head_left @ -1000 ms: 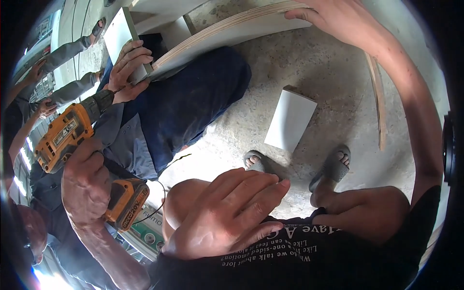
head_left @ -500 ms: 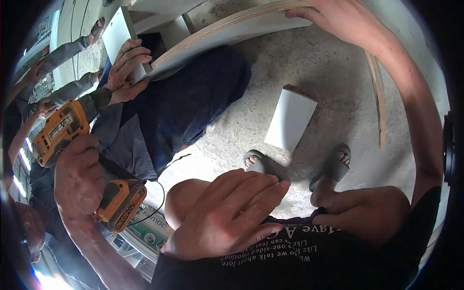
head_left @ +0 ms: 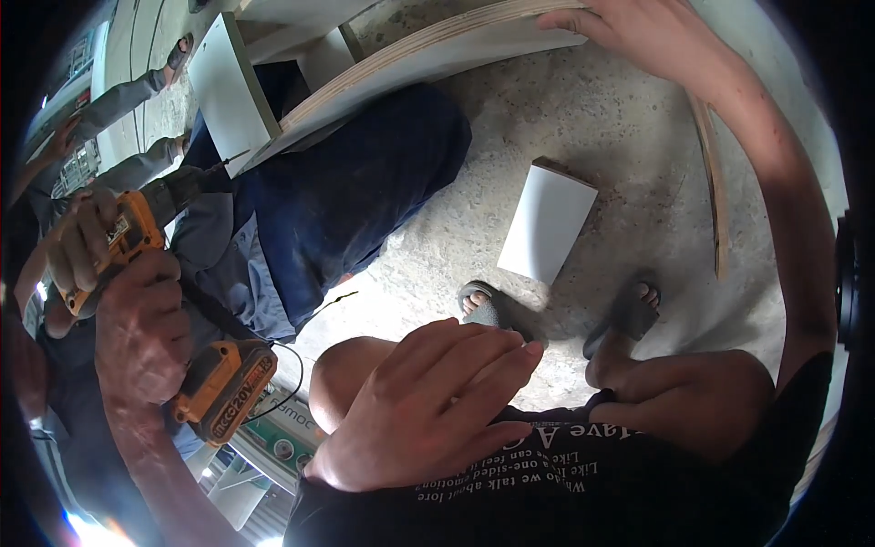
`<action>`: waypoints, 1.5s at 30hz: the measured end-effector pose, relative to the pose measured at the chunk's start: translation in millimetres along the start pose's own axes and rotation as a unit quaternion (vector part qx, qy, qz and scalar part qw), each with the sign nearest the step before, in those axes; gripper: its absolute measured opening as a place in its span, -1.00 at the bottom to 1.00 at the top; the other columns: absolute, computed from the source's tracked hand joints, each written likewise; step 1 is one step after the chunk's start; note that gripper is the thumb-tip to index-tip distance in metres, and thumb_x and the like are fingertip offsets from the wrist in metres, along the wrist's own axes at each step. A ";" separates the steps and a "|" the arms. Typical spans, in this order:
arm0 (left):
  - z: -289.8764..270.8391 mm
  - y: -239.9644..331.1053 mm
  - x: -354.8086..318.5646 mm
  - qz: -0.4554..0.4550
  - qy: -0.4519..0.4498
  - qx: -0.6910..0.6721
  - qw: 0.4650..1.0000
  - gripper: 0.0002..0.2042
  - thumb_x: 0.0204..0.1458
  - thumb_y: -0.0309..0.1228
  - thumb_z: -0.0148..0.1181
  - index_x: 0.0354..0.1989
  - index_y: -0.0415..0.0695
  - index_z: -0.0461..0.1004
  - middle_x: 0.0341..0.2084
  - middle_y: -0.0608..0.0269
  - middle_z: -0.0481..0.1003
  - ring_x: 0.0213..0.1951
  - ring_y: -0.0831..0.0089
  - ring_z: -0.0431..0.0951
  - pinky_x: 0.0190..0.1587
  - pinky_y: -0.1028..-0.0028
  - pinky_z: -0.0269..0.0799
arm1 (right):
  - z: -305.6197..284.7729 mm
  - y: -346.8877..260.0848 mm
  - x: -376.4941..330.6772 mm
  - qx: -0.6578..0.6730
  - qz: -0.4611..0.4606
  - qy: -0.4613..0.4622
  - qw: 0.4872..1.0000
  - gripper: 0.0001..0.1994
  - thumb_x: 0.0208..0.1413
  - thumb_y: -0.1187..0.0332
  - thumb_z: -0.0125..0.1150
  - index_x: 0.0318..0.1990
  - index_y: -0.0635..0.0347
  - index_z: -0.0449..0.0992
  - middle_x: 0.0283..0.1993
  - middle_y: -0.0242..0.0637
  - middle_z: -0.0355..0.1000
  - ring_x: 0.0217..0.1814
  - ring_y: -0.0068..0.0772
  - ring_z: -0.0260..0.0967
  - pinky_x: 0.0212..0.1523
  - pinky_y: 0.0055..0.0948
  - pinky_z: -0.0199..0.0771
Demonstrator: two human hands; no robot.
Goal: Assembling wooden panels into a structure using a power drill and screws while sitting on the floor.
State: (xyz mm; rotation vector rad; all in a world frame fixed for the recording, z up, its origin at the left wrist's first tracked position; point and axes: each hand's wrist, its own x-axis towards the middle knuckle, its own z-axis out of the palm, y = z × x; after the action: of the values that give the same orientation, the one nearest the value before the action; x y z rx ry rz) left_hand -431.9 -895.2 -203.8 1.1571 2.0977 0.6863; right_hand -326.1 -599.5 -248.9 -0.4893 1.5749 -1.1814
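Note:
My right hand reaches far forward and grips the end of a long white board with a raw plywood edge, its thumb on the near face. My left hand holds nothing; it hovers or rests in front of my black shirt, fingers stretched out to the right. At the board's left end, a shorter white panel meets it in a corner. A co-worker's two hands hold an orange cordless drill, one on the handle and one on its back. The drill's thin bit points at the short panel's lower end.
A white block-like board lies on the concrete floor before my sandalled feet. A narrow wooden strip lies at the right. The co-worker's dark-trousered leg is under the long board. Another person's legs show at the far left.
The co-worker's free hand has left the panel corner and now sits on the back of the drill. The bit has come into sight by the panel. My hands stay nearly still.

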 end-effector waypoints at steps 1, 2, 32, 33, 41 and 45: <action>1.0 -1.5 -0.2 0.007 0.006 -0.005 1.000 -0.33 -0.19 -0.16 0.56 0.13 -0.22 0.54 -0.01 0.01 0.58 -0.11 0.06 0.67 -0.04 0.15 0.62 | -1.5 -1.6 -1.2 -0.009 0.002 -0.005 1.000 -0.67 0.29 0.30 0.26 0.17 0.10 0.60 0.01 -0.21 0.59 0.05 -0.38 0.60 0.08 -0.44 0.60; 2.2 -2.7 0.1 0.014 0.011 -0.010 1.000 -0.34 -0.19 -0.16 0.56 0.12 -0.22 0.55 -0.01 0.01 0.58 -0.12 0.06 0.67 -0.06 0.16 0.63 | -2.5 -1.9 -1.9 -0.018 0.003 -0.011 1.000 -0.66 0.29 0.30 0.25 0.19 0.08 0.59 0.02 -0.21 0.59 0.06 -0.38 0.60 0.08 -0.44 0.60; 0.4 3.6 6.0 0.010 0.005 0.005 1.000 -0.33 -0.31 -0.16 0.59 0.06 -0.18 0.59 -0.07 0.06 0.61 -0.17 0.11 0.68 -0.23 0.25 0.65 | 10.2 3.3 -2.0 -0.025 0.034 -0.008 0.999 -0.65 0.12 0.27 0.43 0.10 -0.15 0.67 0.00 -0.40 0.61 0.04 -0.49 0.61 0.05 -0.60 0.61; -1.2 6.6 4.0 0.008 0.006 0.012 1.000 -0.33 -0.31 -0.16 0.59 0.06 -0.18 0.59 -0.07 0.06 0.61 -0.17 0.11 0.68 -0.23 0.25 0.65 | 10.3 0.5 -3.5 -0.028 0.028 -0.005 0.999 -0.65 0.12 0.27 0.43 0.10 -0.15 0.67 0.00 -0.40 0.61 0.04 -0.49 0.61 0.05 -0.60 0.61; -2.2 6.8 3.4 0.006 0.005 0.011 1.000 -0.34 -0.29 -0.16 0.58 0.04 -0.21 0.59 -0.08 0.05 0.61 -0.17 0.11 0.68 -0.23 0.26 0.66 | 7.7 -3.3 -9.5 -0.017 0.029 0.021 0.999 -0.66 0.17 0.32 0.39 0.11 -0.07 0.65 -0.03 -0.33 0.59 0.01 -0.47 0.61 0.03 -0.57 0.62; -3.6 9.2 1.6 0.007 0.003 0.015 1.000 -0.34 -0.30 -0.16 0.58 0.04 -0.22 0.59 -0.08 0.04 0.60 -0.18 0.11 0.69 -0.23 0.26 0.67 | 16.8 7.9 -5.6 -0.045 -0.026 0.013 0.999 -0.66 0.14 0.34 0.41 0.09 -0.05 0.66 -0.04 -0.32 0.61 0.00 -0.49 0.62 0.02 -0.58 0.63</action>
State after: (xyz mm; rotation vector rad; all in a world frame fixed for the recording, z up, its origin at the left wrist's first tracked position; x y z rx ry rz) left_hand -430.3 -889.9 -195.5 1.1890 2.1134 0.6668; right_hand -307.0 -599.0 -252.2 -0.5785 1.6526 -1.1623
